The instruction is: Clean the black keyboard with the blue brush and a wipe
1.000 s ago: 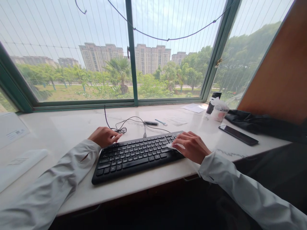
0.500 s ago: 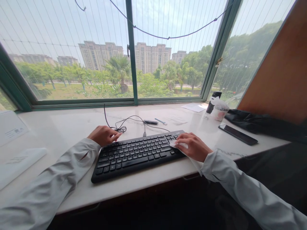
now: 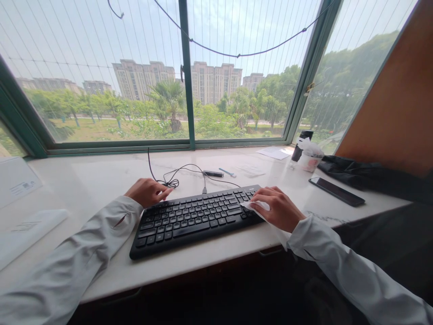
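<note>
A black keyboard point(image 3: 192, 219) lies on a white marble sill point(image 3: 84, 180) below a wide window. My right hand point(image 3: 279, 208) presses a small white wipe point(image 3: 257, 206) onto the keyboard's right end, fingers curled over it. My left hand point(image 3: 147, 192) rests at the keyboard's far left corner, fingers bent, thumb and fingertips touching the edge; nothing shows in it. Both arms wear pale grey sleeves.
A tangled black cable point(image 3: 172, 178) and a dark pen point(image 3: 213, 173) lie behind the keyboard. A black phone point(image 3: 336, 191), a tub of wipes point(image 3: 309, 158), a dark bottle point(image 3: 301, 142) and dark cloth point(image 3: 365, 174) sit right. Papers point(image 3: 20, 203) lie left.
My right hand with the wipe has slid a little to the right along the keyboard's right end. My left hand has stayed in place.
</note>
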